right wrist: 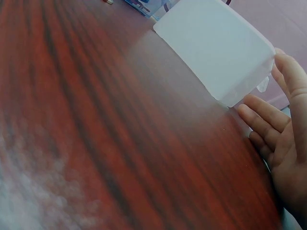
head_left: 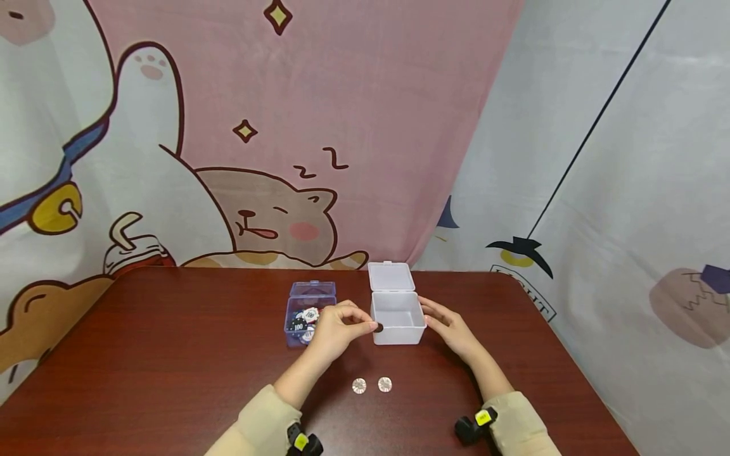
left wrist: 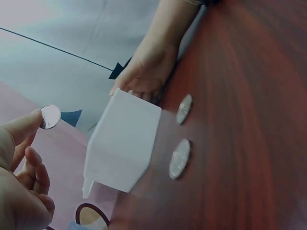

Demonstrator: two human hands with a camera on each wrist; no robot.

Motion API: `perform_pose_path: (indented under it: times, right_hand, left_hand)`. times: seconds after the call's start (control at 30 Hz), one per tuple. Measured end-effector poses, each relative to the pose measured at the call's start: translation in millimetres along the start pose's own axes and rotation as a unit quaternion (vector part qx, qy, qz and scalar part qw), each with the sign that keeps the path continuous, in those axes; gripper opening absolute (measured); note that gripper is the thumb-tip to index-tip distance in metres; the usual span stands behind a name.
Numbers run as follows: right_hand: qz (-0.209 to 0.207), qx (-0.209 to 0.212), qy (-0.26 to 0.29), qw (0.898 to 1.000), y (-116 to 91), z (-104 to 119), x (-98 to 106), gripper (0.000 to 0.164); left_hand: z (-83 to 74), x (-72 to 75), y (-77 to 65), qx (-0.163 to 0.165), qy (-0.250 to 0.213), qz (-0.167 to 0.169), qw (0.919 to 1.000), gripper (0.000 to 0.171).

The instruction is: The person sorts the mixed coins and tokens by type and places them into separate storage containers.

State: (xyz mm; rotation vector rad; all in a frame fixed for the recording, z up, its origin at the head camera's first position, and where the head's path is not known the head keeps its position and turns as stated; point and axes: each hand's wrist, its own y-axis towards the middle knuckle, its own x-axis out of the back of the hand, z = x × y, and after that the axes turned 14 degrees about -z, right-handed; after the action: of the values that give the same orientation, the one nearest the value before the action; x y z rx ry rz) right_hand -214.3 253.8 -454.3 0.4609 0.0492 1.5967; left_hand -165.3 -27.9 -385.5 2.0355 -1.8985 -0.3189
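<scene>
My left hand (head_left: 338,326) pinches a silver coin (left wrist: 50,117) between thumb and index finger, at the front left rim of a white plastic box (head_left: 398,337). That box stands with its lid (head_left: 390,277) raised, and its inside shows bare. On the box's right side rests my right hand (head_left: 453,329), thumb near the upper front corner and fingers fairly straight along the wall. Two more silver coins lie flat on the table in front of the box, a left one (head_left: 358,386) and a right one (head_left: 384,384).
A translucent blue box (head_left: 293,339) with its lid up holds several poker chips (head_left: 310,315), left of the white box and partly behind my left hand. Everything stands on a dark red wooden table (head_left: 171,354). Behind its far edge hangs a printed curtain (head_left: 388,126).
</scene>
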Motion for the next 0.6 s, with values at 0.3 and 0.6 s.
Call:
perform_pose_path:
  times: [0.3,0.6]
  right_hand:
    - [0.000,0.001,-0.004,1.000,0,-1,0,0.045]
    - [0.000,0.000,-0.004,1.000,1,1,-1,0.045]
  left_hand:
    - [16.2,-16.8,16.2,0.019,-0.003,-0.025,0.9995,0.009]
    - [41.6,-35.5,30.3,0.032,0.026,-0.077,0.9962,0.012]
